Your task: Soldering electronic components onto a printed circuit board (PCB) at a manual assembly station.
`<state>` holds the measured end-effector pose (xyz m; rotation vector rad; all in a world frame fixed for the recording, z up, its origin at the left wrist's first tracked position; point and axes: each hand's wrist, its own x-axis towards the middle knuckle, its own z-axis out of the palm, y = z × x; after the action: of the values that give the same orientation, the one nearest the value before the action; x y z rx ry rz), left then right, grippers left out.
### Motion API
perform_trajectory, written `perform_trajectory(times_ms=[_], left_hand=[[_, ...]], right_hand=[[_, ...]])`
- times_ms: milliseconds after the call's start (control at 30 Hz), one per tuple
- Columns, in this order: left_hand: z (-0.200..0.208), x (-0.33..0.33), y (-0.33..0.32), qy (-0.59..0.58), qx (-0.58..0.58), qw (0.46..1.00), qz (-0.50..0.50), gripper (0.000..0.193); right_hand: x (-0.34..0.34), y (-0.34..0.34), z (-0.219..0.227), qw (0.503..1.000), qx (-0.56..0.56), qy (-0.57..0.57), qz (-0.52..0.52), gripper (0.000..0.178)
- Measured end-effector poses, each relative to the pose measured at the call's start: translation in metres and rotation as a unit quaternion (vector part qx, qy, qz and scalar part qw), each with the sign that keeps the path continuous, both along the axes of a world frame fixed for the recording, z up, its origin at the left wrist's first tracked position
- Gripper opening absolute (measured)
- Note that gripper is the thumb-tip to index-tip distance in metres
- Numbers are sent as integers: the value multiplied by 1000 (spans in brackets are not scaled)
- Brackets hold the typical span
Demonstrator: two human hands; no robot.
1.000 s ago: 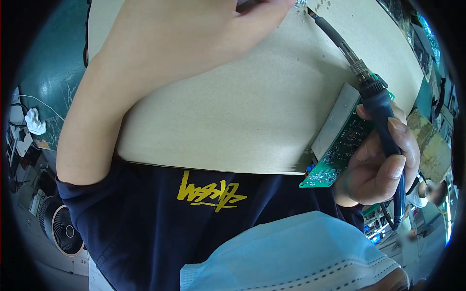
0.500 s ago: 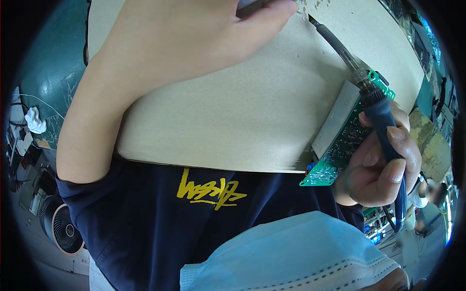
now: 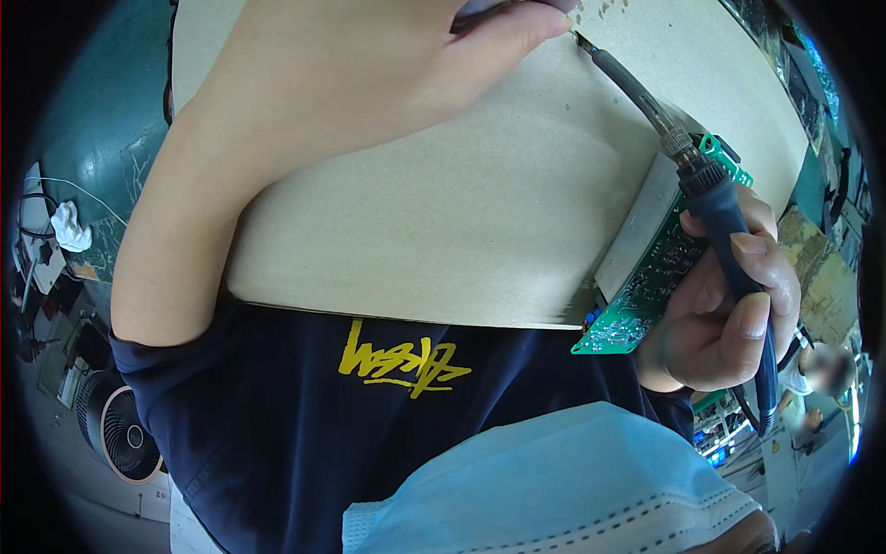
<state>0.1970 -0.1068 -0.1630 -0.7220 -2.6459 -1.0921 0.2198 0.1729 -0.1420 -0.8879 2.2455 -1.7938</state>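
Note:
My right hand point(image 3: 729, 314) is closed around the dark blue handle of a soldering iron point(image 3: 724, 217). The iron slants up and to the left, its tip beside the thumb of my left hand point(image 3: 369, 74). Only the thumb and back of that hand show. Past the thumb a sliver of a greyish thing point(image 3: 484, 11) is visible, cut off by the upper edge, so I cannot make out its kind. A green circuit board point(image 3: 637, 300) with a grey metal plate along it stands tilted beside my right hand, partly behind the iron.
A pale brown sheet point(image 3: 415, 231) covers the work surface, whose near edge meets my dark shirt. Small crumbs point(image 3: 604, 9) lie near the iron's tip. At left are a crumpled white cloth point(image 3: 69, 226) and a round fan point(image 3: 129, 434). Another person point(image 3: 817, 379) is far right.
The soldering iron's tip has shifted slightly left, closer to my left thumb. My left hand has moved a little to the right. The circuit board stays in place.

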Motion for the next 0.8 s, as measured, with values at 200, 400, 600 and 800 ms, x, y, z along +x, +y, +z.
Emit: perform_trajectory(times_ms=[200, 400, 600, 800], left_hand=[[5, -3, -2, -92, 79, 993, 13, 11], [5, 2, -2, -36, -14, 999, 15, 11], [2, 2, -5, -38, 22, 999, 14, 11], [2, 2, -2, -41, 11, 999, 27, 9]], right_hand=[[-1, 1, -3, 1000, -11, 14, -7, 43], [0, -2, -3, 1000, -7, 22, -18, 43], [1, -2, -4, 1000, -6, 25, -17, 44], [-2, 4, -6, 998, -60, 15, 5, 44]])
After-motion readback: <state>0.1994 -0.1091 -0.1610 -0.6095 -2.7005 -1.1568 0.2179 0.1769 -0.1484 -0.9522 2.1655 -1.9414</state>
